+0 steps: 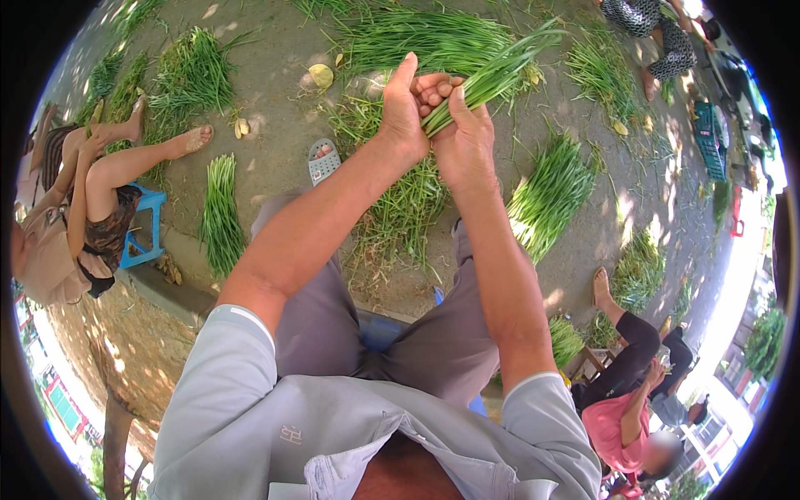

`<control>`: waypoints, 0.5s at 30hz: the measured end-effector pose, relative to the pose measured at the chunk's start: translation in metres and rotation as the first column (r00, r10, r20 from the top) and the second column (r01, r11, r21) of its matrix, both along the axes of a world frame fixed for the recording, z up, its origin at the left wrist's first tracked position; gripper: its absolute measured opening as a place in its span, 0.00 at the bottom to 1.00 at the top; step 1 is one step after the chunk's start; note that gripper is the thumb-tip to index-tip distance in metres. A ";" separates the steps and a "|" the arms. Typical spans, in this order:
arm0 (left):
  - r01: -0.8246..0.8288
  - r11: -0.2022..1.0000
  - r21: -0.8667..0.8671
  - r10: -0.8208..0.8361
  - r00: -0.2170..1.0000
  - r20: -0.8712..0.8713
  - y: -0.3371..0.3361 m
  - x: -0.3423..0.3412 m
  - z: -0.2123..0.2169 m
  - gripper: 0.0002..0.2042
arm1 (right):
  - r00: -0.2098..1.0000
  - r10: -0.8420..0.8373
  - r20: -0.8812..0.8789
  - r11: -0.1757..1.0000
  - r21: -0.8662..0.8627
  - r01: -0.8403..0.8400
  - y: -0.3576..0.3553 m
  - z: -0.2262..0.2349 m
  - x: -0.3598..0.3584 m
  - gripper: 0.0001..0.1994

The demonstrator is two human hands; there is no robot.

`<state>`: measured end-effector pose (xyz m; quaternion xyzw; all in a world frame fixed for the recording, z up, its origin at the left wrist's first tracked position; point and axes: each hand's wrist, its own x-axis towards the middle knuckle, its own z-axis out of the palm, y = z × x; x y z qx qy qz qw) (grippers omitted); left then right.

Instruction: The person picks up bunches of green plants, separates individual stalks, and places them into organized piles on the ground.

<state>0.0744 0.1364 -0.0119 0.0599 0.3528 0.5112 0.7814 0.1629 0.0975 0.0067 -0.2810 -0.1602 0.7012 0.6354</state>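
Observation:
A bunch of garlic chives (pixel 504 73), long green leaves with paler stem ends, lies slanted in my right hand (pixel 467 137). My right thumb presses along the stems, and the leaf tips point away to the upper right. Close beside the stem ends is my left hand (pixel 404 112), its thumb stretched up and its palm turned toward the bunch. Its fingers are partly hidden where the two hands meet, but they look loosely bent and not wrapped round the stems. Beyond my hands a big pile of chives (pixel 417 37) covers the ground.
Between my feet lies a heap of loose trimmings (pixel 400 217). Neat chive bundles rest at the right (pixel 554 196) and left (pixel 221 217). One grey slipper (pixel 323 162) shows. People sit at both sides, one on a blue stool (pixel 146 225). A green crate (pixel 710 142) stands far right.

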 end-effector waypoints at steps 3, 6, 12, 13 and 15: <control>0.000 1.000 0.029 -0.002 0.999 0.053 -0.001 -0.003 -0.001 0.29 | 0.999 -0.002 0.037 0.999 0.051 0.000 0.000 0.000 -0.003 0.06; -0.005 1.000 0.022 0.004 1.000 0.018 -0.002 0.000 0.007 0.28 | 0.999 0.004 0.046 1.000 0.027 -0.005 0.002 0.000 -0.001 0.07; 0.170 0.985 0.018 -0.166 0.976 -0.143 -0.006 -0.003 0.021 0.26 | 0.996 0.078 0.044 0.997 -0.027 -0.077 -0.001 0.003 0.008 0.13; 0.214 0.977 0.026 -0.209 0.970 -0.121 -0.006 -0.004 0.022 0.27 | 0.995 0.092 0.045 0.994 -0.054 -0.090 -0.002 0.004 0.010 0.15; 0.295 0.955 0.044 -0.290 0.953 -0.083 -0.008 -0.008 0.019 0.28 | 0.991 0.125 0.041 0.987 -0.109 -0.120 -0.002 0.010 0.010 0.17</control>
